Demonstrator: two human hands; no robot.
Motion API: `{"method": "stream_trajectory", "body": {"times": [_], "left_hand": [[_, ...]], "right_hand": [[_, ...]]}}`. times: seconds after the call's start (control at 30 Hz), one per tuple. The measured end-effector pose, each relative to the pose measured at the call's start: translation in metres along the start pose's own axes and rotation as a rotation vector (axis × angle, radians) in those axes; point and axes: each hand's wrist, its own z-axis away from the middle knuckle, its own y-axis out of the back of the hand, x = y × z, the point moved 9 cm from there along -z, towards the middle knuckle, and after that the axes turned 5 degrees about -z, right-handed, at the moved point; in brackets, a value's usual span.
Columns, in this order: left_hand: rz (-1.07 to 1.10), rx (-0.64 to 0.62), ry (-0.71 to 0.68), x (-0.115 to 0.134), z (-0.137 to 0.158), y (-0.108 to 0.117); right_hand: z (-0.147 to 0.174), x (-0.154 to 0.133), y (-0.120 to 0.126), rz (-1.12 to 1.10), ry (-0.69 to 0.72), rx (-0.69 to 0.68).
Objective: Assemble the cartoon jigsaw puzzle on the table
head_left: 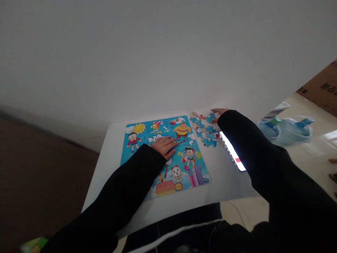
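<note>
A blue jigsaw puzzle board [163,191] printed with cartoon figures lies flat on the white table. My left hand [165,146] rests palm down on its middle, fingers stretched out, and covers part of the picture. Just right of the board is a pile of loose puzzle pieces [205,131], mostly blue with some white and orange. At the pile's far right edge is my right hand [219,113], its fingers apart and pointing left. I see nothing held in it, though the sleeve hides part of the hand.
A lit phone [231,151] lies on the white table [101,168], partly under my right forearm. Behind the table stands a wall [158,63]. Clear blue water bottles [286,131] are on the floor to the right, with a cardboard box [321,88] beyond.
</note>
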Motion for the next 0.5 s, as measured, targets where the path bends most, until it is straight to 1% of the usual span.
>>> {"method": "stream_trajectory", "body": {"times": [0.07,0.13,0.23,0.33,0.4,0.47,0.5], "left_hand": [[-0.002,0.014,0.021,-0.002,0.000,0.000],[0.001,0.016,0.029,-0.003,0.000,-0.001],[0.027,0.014,0.008,0.000,-0.001,0.001],[0.046,0.056,0.010,0.004,-0.003,0.013],[0.045,0.083,0.042,0.002,-0.003,0.024],[0.029,0.094,0.101,-0.007,-0.002,0.037],[0.013,0.096,0.148,-0.016,-0.001,0.043]], "right_hand": [[-0.003,0.007,-0.008,0.021,-0.042,-0.071],[-0.005,0.008,-0.009,0.021,-0.022,-0.070],[-0.002,0.007,-0.007,-0.005,-0.006,-0.029],[0.001,0.007,-0.005,-0.058,-0.025,-0.004],[0.002,0.009,-0.004,-0.113,-0.048,0.012],[0.004,0.013,-0.003,-0.192,-0.077,0.043],[0.006,0.015,-0.002,-0.228,-0.093,0.066]]}}
